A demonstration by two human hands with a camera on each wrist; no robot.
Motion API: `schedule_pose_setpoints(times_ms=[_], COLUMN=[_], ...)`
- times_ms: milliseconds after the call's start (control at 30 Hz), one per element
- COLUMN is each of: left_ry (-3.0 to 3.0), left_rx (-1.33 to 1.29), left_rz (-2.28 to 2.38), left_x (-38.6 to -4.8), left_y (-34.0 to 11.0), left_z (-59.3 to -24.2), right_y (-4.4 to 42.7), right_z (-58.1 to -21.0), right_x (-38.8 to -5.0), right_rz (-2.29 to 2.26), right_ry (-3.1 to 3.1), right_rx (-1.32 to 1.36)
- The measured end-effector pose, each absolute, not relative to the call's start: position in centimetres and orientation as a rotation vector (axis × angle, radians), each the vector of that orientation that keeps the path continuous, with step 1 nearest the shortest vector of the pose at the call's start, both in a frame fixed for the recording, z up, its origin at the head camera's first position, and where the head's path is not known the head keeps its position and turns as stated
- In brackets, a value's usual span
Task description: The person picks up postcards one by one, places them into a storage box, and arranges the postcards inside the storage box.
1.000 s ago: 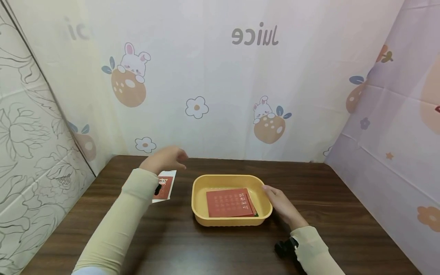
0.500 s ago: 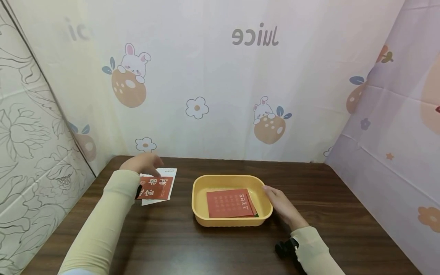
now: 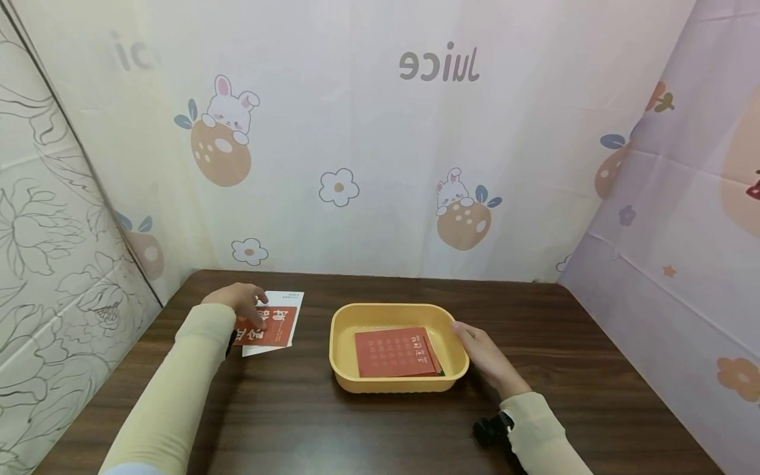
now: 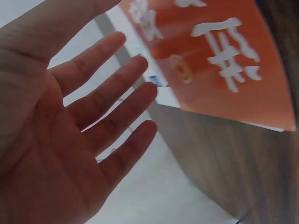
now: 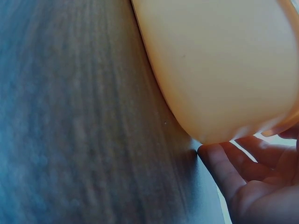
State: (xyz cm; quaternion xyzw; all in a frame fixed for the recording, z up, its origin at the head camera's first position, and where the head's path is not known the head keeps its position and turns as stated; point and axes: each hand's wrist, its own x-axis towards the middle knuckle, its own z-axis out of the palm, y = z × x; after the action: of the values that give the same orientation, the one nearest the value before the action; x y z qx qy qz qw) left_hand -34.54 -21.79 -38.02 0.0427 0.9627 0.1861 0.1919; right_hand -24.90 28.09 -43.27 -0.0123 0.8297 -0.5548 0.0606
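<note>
My left hand (image 3: 239, 302) hovers over a red printed card (image 3: 279, 326) with white characters, at the table's left. Its fingers are spread and relaxed in the left wrist view, holding nothing, with the red card (image 4: 224, 70) beyond the fingertips. Beneath that card a white sheet (image 3: 293, 300) sticks out. A yellow plastic basin (image 3: 399, 386) stands mid-table. Inside it lies another red card (image 3: 392, 353), over something with a dark green corner. My right hand (image 3: 488, 356) holds the basin's right end, thumb at the rim. In the right wrist view its fingertips touch the basin's outer wall (image 5: 224, 74).
The dark wooden table (image 3: 380, 435) ends at a patterned curtain (image 3: 380, 132) behind. More patterned cloth hangs at the left and right sides. A black strapped device (image 3: 491, 430) sits at my right wrist.
My left hand has moved left and lowered from near the basin to over the red card, uncovering more of it. The right hand and basin have stayed put.
</note>
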Motion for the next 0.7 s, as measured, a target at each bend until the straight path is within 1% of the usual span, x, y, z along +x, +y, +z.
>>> schedule_pose_setpoints(times_ms=[133,400,700], left_ry=[2.696,2.668,2.668], left_rx=[0.125,0.126,0.159], left_rz=[0.513,0.566,0.579], left_x=[-34.8,-34.5,-35.0], left_y=[-21.9,-22.3,-22.7], left_z=[-38.7,-38.9,-39.5], right_y=[28.1,28.0,28.0], right_z=[-43.3,-43.3,-43.1], right_x=[-24.9,-25.0,-24.8], right_rz=[-1.680,-1.681,-1.674], right_ry=[2.515,2.508,2.509], right_rx=[-0.036,-0.036,-0.052])
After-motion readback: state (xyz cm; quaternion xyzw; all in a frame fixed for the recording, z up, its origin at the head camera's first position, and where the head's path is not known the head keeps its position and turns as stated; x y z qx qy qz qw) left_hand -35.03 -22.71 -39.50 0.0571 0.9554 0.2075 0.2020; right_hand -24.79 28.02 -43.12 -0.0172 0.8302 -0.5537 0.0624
